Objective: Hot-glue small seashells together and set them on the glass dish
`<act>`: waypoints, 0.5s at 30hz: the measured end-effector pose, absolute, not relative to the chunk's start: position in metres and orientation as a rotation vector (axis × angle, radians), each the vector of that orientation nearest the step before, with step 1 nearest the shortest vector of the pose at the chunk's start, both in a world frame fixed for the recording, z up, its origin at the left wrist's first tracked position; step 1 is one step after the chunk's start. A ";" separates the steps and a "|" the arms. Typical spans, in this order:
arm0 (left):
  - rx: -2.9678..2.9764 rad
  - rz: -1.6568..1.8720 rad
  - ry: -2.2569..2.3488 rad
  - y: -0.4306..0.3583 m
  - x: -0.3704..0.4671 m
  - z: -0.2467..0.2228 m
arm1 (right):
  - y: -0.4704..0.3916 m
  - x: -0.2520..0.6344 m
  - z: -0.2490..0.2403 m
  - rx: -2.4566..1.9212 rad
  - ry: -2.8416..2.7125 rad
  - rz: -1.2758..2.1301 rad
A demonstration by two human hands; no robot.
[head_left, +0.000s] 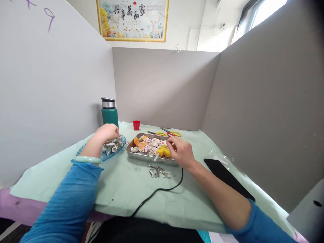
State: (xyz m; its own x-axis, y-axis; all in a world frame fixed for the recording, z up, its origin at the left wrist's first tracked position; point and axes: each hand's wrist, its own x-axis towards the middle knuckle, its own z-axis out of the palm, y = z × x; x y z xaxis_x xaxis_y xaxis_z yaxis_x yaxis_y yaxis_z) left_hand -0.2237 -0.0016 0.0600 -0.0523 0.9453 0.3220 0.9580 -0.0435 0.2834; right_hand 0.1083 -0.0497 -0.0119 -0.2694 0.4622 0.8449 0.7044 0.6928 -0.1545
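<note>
My left hand [107, 132] is over a blue glass plate [109, 155] heaped with small shells [112, 145], its fingers bent down at the heap; what they hold, if anything, is hidden. My right hand [181, 151] is at the right end of a metal tray [141, 156], thumb and fingertips pressed together, beside a yellow glue gun [164, 151] that lies on the tray's contents. Shells [153, 141] and orange pieces [142, 145] fill the tray. Several small metal pins [158, 171] lie on the cloth in front of it.
A green bottle [110, 114] stands behind my left hand. Farther back are a red cup [136, 125] and scissors [174, 134]. A black cord [157, 191] crosses the front. At right lie a black flat object [227, 178] and a clear bag [221, 158]. Grey panels surround the table.
</note>
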 end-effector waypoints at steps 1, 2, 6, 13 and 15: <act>-2.114 -0.583 -2.199 -0.003 -0.223 0.061 | -0.050 0.108 -0.012 -0.906 -1.921 -0.310; -2.078 -0.492 -2.238 -0.004 -0.222 0.062 | -0.050 0.108 -0.012 -0.904 -1.921 -0.309; -1.893 -0.422 -2.229 -0.008 -0.221 0.066 | -0.050 0.109 -0.013 -0.907 -1.916 -0.305; -1.797 -0.567 -2.055 -0.010 -0.219 0.064 | -0.048 0.110 -0.012 -1.007 -1.974 -0.309; -1.823 -0.573 -2.039 -0.010 -0.211 0.064 | -0.048 0.111 -0.012 -1.085 -2.016 -0.318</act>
